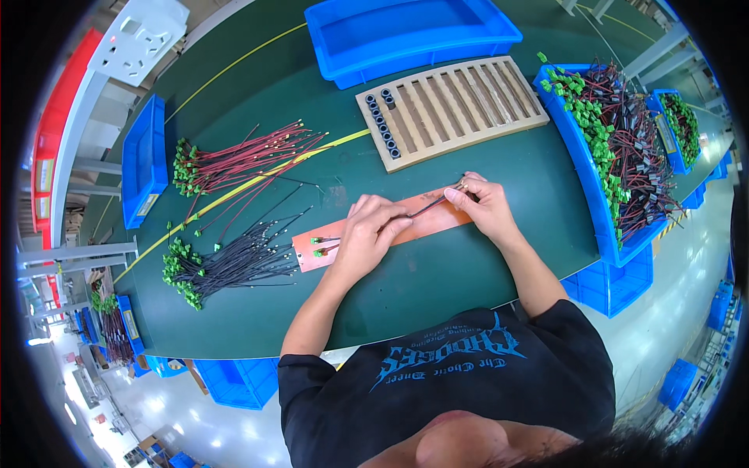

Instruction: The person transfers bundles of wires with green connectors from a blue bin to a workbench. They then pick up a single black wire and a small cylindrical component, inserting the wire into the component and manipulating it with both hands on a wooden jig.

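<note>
A copper-coloured strip [437, 228] lies across the middle of the green table. Two small green connectors [321, 246] with dark wires rest on its left part, and the wires run under my left hand [373, 230]. Fingers and thumb of that hand are closed on the dark wires [427, 207]. At the strip's right part, my right hand [482, 204] pinches the wires' far ends between thumb and fingers; the tips are partly hidden. Left of the strip lie a bundle of black wires [246, 256] and, farther back, a bundle of red wires [250, 156], both with green connectors.
A slotted wooden rack [417, 158] stands beyond my hands, with several small black rings [382, 129] at its left. An empty blue tray [413, 58] is behind it. To the right, a blue bin [579, 168] holds wired green connectors. Another blue bin [147, 160] stands left.
</note>
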The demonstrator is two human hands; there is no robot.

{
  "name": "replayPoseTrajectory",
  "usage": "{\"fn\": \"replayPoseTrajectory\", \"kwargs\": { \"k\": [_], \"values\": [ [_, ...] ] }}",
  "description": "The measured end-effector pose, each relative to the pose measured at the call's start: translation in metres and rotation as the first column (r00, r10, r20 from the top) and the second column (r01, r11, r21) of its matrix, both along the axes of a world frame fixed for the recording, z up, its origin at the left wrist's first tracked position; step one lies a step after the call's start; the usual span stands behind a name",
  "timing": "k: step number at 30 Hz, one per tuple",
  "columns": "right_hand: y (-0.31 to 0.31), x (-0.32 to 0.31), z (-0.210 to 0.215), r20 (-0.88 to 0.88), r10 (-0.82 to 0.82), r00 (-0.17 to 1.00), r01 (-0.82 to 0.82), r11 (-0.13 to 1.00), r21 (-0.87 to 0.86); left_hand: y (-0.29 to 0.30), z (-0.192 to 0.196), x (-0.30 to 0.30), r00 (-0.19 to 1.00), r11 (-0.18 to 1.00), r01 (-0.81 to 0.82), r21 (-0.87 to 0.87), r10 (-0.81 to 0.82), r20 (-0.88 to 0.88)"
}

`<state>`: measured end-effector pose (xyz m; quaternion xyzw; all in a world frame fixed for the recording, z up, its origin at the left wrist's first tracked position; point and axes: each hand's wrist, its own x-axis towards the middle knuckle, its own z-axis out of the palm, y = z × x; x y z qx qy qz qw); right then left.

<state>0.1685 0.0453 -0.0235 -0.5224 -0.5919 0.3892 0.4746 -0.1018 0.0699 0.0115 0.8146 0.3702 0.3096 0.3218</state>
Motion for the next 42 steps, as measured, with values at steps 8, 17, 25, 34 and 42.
{"fn": "replayPoseTrajectory", "kwargs": {
  "k": [8,17,25,34,42],
  "values": [
    [-0.002,-0.002,0.003,-0.047,-0.007,0.999,0.007,1.0,-0.011,0.049,0.016,0.053,0.965,0.855,0.227,-0.466,-0.261,-0.009],
    [-0.008,-0.005,-0.004,0.015,-0.158,0.987,0.156,0.985,0.076,0.076,0.011,0.074,0.894,0.658,0.295,-0.693,-0.446,-0.043],
    [-0.004,-0.007,0.0,0.017,-0.168,0.986,0.166,0.983,0.072,0.067,0.012,0.074,0.942,0.682,0.164,-0.713,-0.323,-0.091],
    [-0.001,0.003,-0.005,0.059,-0.128,0.99,0.125,0.99,0.064,0.046,0.073,-0.064,0.927,0.985,0.172,0.009,-0.159,-0.339],
    [-0.006,-0.021,0.032,0.251,-0.24,0.938,0.163,0.942,0.292,-0.038,0.025,-0.125,0.948,0.955,-0.29,-0.064,0.277,-0.159]
  ]
}}
